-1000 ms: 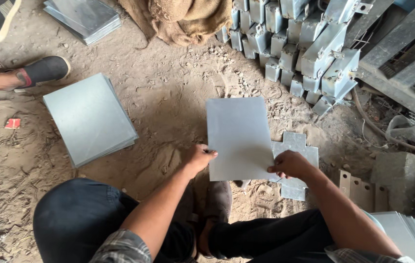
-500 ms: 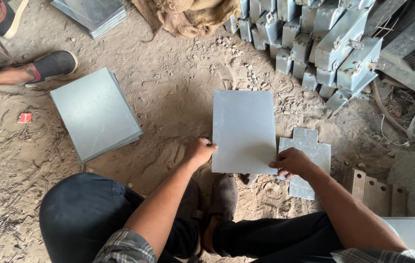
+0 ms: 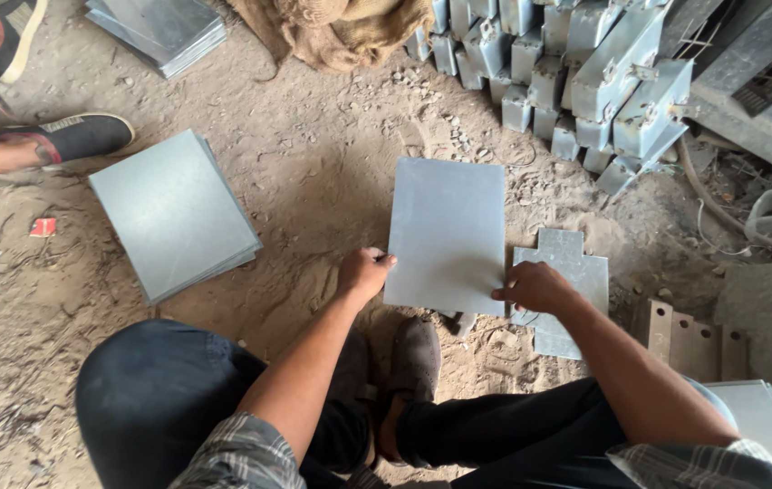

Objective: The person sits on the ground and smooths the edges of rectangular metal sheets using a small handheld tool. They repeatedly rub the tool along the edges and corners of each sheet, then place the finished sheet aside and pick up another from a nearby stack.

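Your left hand pinches the near left corner of the sheet, fingers curled shut on its edge, and your right hand clamps the near right corner, thumb on top. The sheet lies flat, or nearly so, over the dirt floor straight ahead at twelve o'clock; whether its far edge touches the ground cannot be told. Against half a second ago and a second ago, both hands keep the same corners, and the sheet sits much as it did, now squarer to you, its long edges running straight away; it looks like a squaring-up rather than a lift. Just under your right hand, at about one o'clock, lies the notched plate, partly covered by the sheet's right edge. Your shoes sit just below the sheet's near edge at six. At ten o'clock rests a stack of sheets, well apart. At one to two o'clock stands a heap of metal boxes. At nine to ten, another person's foot rests on the dirt.
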